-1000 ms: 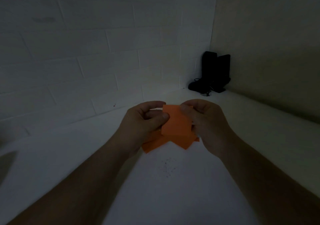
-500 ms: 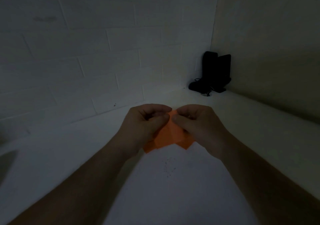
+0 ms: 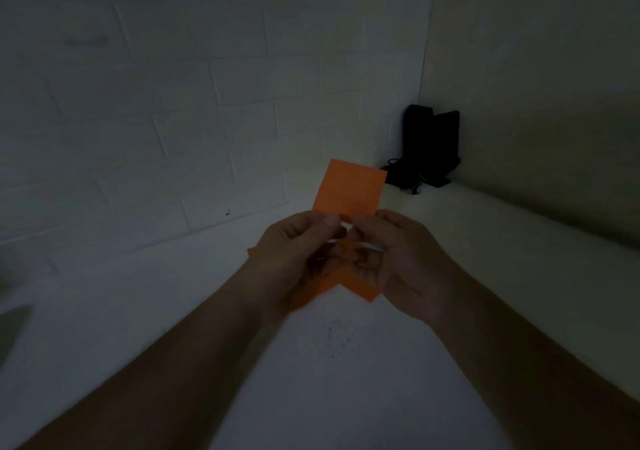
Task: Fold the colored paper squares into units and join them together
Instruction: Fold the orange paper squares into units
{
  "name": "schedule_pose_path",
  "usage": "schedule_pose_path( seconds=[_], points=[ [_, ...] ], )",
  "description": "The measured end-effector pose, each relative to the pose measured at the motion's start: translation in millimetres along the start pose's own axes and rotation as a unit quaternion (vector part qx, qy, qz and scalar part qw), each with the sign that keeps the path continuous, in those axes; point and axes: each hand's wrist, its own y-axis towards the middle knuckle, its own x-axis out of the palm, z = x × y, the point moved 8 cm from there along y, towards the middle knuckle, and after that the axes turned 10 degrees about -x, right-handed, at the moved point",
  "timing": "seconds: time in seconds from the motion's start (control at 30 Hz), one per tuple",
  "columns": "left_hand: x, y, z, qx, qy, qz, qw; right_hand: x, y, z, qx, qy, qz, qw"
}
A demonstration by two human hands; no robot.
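**Both hands pinch an orange sheet upright**

Centrally in the frame, the left hand [image 3: 298, 262] and right hand [image 3: 398, 259] sit close together, each pinching the lower edge of one orange paper square [image 3: 349, 188] that stands up above the fingertips. More orange paper [image 3: 356, 285] lies beneath the hands on the white surface [image 3: 311, 380]. A black object [image 3: 431, 144] stands in the corner, upper right of center.

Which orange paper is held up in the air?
The orange square pinched at its lower edge by both hands; the other orange papers lie below on the white surface.
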Motion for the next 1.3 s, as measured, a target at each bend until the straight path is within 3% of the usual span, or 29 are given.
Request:
schedule_pose_path(
  seconds=[0.3,0.5,0.93,1.13,1.3],
  points=[
    [-4,3,-2,0.017,-0.002,0.063,0.998,5,-4,3,0.001,-0.049,-0.02,0.999],
    [1,0,-8,-0.019,-0.06,0.037,0.997,7,-4,0,-0.035,-0.1,-0.019,0.994],
    [-26,7,3,0.041,0.049,0.112,0.992,-14,3,-15,-0.09,-0.131,0.069,0.985],
    [-24,3,11,0.122,0.189,0.131,0.966,-17,4,-19,-0.106,-0.116,0.077,0.985],
    [-22,6,9,0.109,0.165,0.113,0.974,-10,3,-16,-0.115,-0.106,0.042,0.987]
  ],
)
